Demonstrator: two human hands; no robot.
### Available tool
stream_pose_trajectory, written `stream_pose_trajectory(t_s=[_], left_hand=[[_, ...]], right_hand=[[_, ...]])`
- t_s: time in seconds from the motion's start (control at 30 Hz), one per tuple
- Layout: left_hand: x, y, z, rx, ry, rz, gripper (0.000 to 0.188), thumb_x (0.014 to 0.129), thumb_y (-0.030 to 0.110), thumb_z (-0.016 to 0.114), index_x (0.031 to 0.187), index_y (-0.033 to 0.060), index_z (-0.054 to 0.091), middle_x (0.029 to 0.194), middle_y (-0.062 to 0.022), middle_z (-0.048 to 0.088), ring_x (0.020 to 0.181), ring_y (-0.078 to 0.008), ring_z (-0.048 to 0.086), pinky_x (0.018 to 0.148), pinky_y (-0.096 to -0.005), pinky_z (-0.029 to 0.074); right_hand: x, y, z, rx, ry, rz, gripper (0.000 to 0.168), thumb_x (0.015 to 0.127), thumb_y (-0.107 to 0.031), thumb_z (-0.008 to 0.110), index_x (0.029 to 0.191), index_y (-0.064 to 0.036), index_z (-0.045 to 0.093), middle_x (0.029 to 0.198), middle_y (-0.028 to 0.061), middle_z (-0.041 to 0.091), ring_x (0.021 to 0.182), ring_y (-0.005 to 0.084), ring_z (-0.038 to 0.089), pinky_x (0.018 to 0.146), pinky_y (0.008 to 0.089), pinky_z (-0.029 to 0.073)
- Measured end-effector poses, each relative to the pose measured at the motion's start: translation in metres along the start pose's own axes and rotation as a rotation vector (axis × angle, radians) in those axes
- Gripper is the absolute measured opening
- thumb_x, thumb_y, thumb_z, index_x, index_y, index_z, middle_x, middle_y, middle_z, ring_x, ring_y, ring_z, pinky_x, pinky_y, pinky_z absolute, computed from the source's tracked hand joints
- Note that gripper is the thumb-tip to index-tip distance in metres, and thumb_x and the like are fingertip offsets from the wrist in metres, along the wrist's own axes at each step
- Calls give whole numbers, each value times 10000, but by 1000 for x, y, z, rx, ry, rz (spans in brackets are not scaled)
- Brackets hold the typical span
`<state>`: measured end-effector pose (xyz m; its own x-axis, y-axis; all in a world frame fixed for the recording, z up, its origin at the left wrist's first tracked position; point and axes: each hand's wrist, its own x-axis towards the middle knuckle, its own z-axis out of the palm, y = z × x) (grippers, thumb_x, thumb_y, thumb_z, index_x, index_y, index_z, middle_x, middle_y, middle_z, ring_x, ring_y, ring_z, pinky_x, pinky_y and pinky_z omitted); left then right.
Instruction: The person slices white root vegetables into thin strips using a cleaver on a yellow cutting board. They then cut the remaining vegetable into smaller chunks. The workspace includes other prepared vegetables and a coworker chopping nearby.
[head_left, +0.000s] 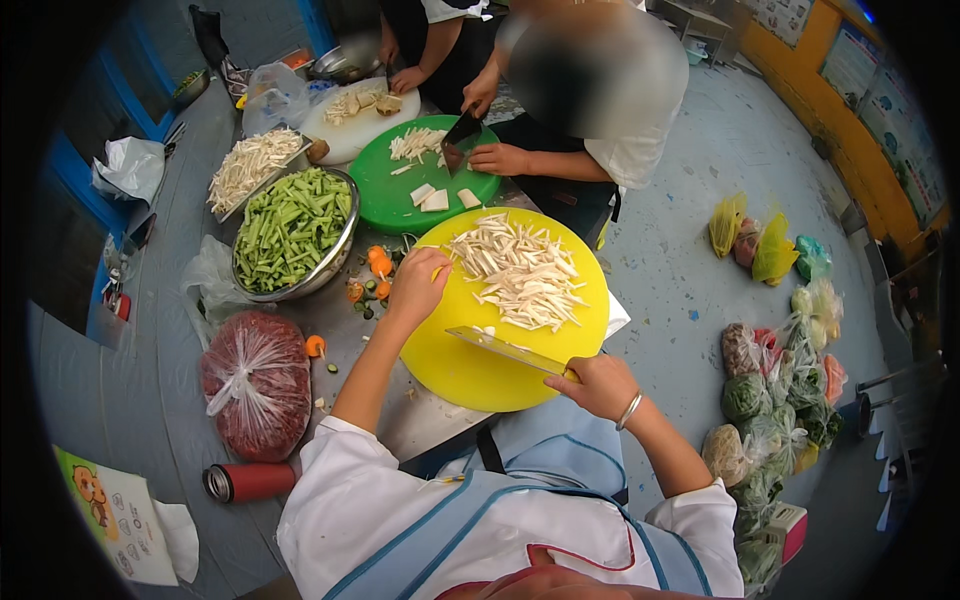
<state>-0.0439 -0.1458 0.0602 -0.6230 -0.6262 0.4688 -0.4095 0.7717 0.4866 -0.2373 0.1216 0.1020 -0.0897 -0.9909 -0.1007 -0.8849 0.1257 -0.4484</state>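
A round yellow cutting board (465, 367) lies before me, bearing a heap of pale vegetable strips (525, 277). My right hand (600, 384) grips the handle of a cleaver (510, 349), its blade lying across the board below the heap with a few small white bits beside it. My left hand (420, 281) is over the board's left edge, fingers bent together; whether it holds anything cannot be made out. Carrot and cucumber ends (380, 265) lie on the metal table left of that hand.
A steel bowl of cut green stalks (296, 229) and a tray of pale strips (251, 169) stand left. Co-workers cut at a green board (390, 214) and a white board (337, 146). Bagged red meat (259, 382) and a red flask (251, 481) are near; bagged vegetables (772, 390) lie right.
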Motion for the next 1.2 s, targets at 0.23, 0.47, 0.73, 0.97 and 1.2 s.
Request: stream_pose_trajectory(t_s=[0.23, 0.47, 0.73, 0.97, 1.2], left_hand=[[-92, -25, 5, -162, 230, -473, 117, 867, 85, 640, 923, -12, 676, 862, -110, 637, 733, -239, 627, 675, -316, 499], [-114, -23, 47, -155, 617, -487, 112, 907, 60, 587, 988, 9, 645, 830, -87, 591, 693, -186, 589, 633, -285, 474], [-119, -22, 42, -69, 549, -459, 109, 910, 51, 574, 1005, 13, 612, 871, -106, 581, 723, -248, 589, 648, -328, 475], [-104, -21, 39, -114, 538, -457, 131, 930, 83, 558, 1023, 12, 616, 866, -112, 627, 736, -237, 620, 655, -315, 481], [6, -58, -17, -162, 570, -417, 190, 945, 169, 581, 904, -2, 653, 705, -75, 633, 606, -147, 594, 557, -291, 450]], right_hand=[[43, 28, -17, 478, -91, 335, 506, 926, -447, 565, 804, 31, 679, 587, 74, 622, 462, 149, 586, 486, 286, 480], [41, 9, 18, 1281, -357, 326, 302, 921, -296, 637, 843, -7, 600, 659, 20, 561, 524, 122, 538, 487, 259, 446], [51, 26, 28, 1243, -87, 416, 272, 935, -257, 594, 842, -2, 575, 662, 35, 559, 495, 120, 534, 453, 265, 455], [52, 8, 69, 1304, -56, 224, 247, 934, -218, 607, 804, -16, 552, 651, 36, 569, 496, 120, 545, 474, 257, 456], [64, 15, 78, 1298, -11, 168, 231, 915, -185, 628, 792, -2, 562, 617, 36, 589, 490, 100, 555, 478, 243, 435]])
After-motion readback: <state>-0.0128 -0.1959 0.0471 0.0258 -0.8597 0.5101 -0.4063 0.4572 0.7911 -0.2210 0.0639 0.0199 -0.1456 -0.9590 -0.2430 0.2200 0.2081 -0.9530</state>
